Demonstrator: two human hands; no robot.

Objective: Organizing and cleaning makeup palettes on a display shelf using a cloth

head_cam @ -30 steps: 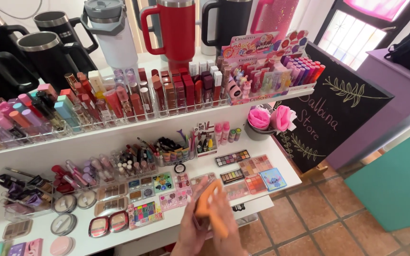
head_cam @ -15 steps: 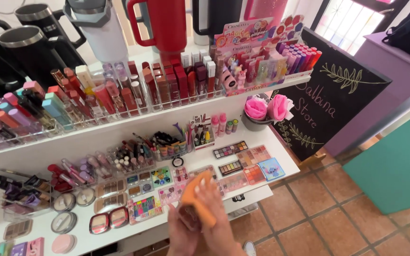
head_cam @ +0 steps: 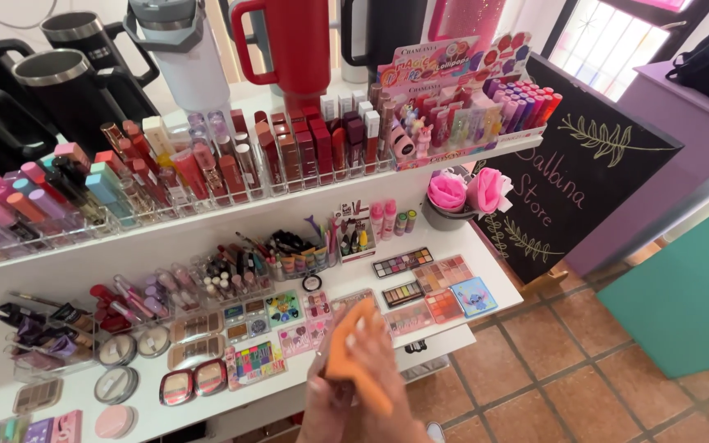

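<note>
Both hands are bare. The left hand point(head_cam: 326, 406) and right hand point(head_cam: 387, 385) show no rings. No sleeves reach the wrists.

Orange cloth point(head_cam: 354, 353); red tumbler point(head_cam: 289, 45); white shelf point(head_cam: 486, 271).

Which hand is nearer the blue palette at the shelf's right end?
Right. The right hand with the orange cloth is left of and below the blue palette; the left hand sits farther left.

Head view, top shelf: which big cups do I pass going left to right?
Black mugs → white tumbler → red tumbler → black tumbler → pink glitter tumbler. Both hands sit low, with an orange cloth.
</note>
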